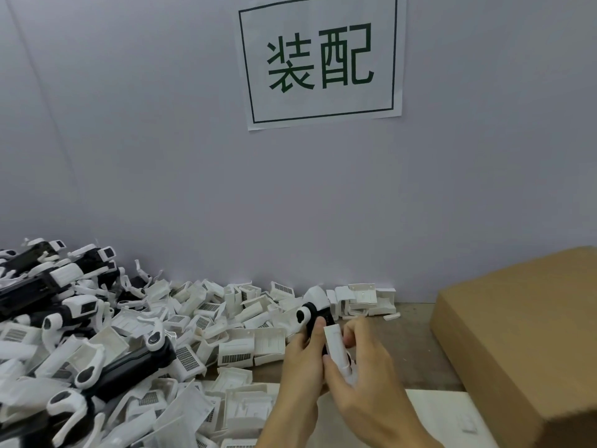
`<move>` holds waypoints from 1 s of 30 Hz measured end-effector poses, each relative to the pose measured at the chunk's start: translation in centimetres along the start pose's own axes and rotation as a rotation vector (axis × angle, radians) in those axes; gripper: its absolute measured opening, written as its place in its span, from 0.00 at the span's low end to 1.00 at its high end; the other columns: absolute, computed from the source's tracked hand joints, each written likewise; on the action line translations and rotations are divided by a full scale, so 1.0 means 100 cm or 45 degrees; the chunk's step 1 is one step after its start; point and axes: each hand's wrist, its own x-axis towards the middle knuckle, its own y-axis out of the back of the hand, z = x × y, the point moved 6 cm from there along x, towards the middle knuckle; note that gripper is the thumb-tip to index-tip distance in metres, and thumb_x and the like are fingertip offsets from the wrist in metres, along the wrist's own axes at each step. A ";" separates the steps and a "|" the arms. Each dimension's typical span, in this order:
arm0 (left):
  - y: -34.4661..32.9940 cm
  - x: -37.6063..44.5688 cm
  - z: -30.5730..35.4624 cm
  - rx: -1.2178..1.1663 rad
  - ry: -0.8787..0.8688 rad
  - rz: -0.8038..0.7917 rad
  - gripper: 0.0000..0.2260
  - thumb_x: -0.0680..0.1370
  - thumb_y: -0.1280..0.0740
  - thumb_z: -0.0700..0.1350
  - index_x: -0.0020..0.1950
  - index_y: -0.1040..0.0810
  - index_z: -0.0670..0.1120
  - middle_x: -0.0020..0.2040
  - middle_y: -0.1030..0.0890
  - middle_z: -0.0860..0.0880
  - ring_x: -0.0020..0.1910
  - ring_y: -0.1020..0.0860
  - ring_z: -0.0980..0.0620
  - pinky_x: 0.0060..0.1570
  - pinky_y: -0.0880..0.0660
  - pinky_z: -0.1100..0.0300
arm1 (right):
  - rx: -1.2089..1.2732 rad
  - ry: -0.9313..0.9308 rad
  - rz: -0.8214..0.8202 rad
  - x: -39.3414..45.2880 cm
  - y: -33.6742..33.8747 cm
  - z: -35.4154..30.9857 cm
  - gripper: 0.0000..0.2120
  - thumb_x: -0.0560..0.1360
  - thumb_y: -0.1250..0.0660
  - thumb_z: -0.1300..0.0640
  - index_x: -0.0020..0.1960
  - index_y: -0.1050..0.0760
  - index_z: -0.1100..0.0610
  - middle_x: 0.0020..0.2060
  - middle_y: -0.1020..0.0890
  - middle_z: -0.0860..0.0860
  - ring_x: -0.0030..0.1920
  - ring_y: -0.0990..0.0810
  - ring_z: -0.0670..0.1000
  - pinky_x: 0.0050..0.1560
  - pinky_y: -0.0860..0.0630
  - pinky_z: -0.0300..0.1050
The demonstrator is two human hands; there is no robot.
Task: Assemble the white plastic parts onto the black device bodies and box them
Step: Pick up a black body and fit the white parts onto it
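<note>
Low and right of centre, the left hand (pixel 302 357) grips a black device body (pixel 315 321), fingers curled round it, while the right hand (pixel 358 373) pinches a white plastic part (pixel 336 345) against its side. This looks like the fitting step, mid-assembly. Next comes a firm, aligned push to seat the part, then a carry to the cardboard box (pixel 523 334) at right. Loose white parts (pixel 232 318) and more black bodies (pixel 42 286) crowd the tabletop (pixel 410 357) at lower left.
</note>
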 end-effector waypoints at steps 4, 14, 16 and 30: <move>0.002 0.000 0.000 -0.062 0.018 0.045 0.11 0.81 0.34 0.56 0.58 0.19 0.52 0.45 0.13 0.45 0.39 0.14 0.49 0.31 0.22 0.60 | 0.141 -0.041 -0.021 0.000 -0.001 -0.002 0.13 0.68 0.35 0.43 0.50 0.34 0.40 0.47 0.23 0.41 0.47 0.22 0.47 0.42 0.24 0.37; 0.002 0.002 0.002 -0.036 -0.015 0.092 0.10 0.83 0.37 0.53 0.56 0.18 0.52 0.47 0.12 0.50 0.46 0.14 0.50 0.38 0.18 0.55 | 0.421 -0.308 0.230 0.001 0.005 0.023 0.27 0.72 0.28 0.70 0.63 0.27 0.46 0.56 0.23 0.45 0.52 0.23 0.34 0.43 0.23 0.30; -0.003 -0.001 0.003 -0.017 -0.003 0.048 0.12 0.83 0.39 0.54 0.56 0.18 0.51 0.47 0.12 0.51 0.48 0.14 0.50 0.44 0.18 0.54 | 0.395 -0.336 0.315 0.002 0.010 0.030 0.24 0.74 0.27 0.66 0.63 0.27 0.45 0.56 0.23 0.44 0.52 0.24 0.33 0.44 0.25 0.27; -0.021 -0.011 0.006 0.070 -0.121 -0.262 0.11 0.81 0.33 0.48 0.62 0.20 0.50 0.53 0.13 0.50 0.51 0.15 0.53 0.40 0.20 0.64 | 0.268 -0.330 0.274 0.002 0.005 0.033 0.22 0.70 0.21 0.56 0.58 0.26 0.43 0.50 0.19 0.41 0.51 0.23 0.35 0.43 0.24 0.31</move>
